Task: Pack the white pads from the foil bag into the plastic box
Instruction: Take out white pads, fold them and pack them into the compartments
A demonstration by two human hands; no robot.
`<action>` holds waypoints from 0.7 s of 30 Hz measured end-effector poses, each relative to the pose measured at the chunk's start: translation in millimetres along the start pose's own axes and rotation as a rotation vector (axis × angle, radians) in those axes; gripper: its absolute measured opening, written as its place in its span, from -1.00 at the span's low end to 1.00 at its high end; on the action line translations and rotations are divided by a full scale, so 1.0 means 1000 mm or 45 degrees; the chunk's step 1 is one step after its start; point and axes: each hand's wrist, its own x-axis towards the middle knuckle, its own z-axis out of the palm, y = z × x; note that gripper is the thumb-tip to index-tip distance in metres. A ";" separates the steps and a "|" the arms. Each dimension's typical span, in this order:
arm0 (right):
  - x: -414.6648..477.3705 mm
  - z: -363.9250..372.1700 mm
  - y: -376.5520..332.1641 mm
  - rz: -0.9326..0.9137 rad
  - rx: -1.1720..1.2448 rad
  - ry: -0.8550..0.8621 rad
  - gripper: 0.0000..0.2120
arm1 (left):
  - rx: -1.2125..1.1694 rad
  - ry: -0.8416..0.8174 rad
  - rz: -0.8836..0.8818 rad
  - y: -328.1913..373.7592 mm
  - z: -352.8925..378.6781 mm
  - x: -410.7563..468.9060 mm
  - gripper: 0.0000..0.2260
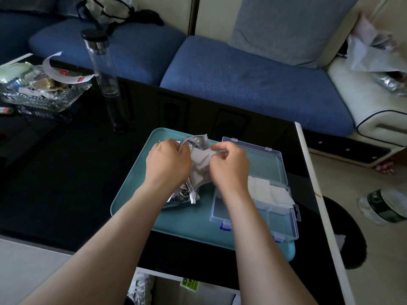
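Left hand (168, 164) grips the foil bag (185, 193) on a teal tray (136, 194); right hand (229, 166) pinches white pads (200, 158) at its mouth. Plastic box (284, 225), lid open, lies at four o'clock of the bag, holding more pads.

So the tray (132, 194) is set on the desk (66, 172), foil bag (182, 194) laid on its left half, plastic box (286, 227) on its right, with white pads (271, 192) stacked in the box's far side. A bottle (103, 69) is stood behind-left of the tray.
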 end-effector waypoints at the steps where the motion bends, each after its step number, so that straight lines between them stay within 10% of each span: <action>1: -0.001 0.003 0.001 0.007 -0.005 -0.048 -0.73 | -0.002 -0.010 -0.003 0.001 0.001 0.000 -0.61; 12: -0.001 -0.002 0.002 0.113 0.098 -0.069 -0.71 | 0.132 -0.189 -0.154 0.017 -0.004 -0.010 -0.61; 21: 0.004 -0.018 0.005 0.187 0.211 -0.071 -0.88 | 0.461 -0.124 0.556 -0.002 0.009 -0.009 -0.62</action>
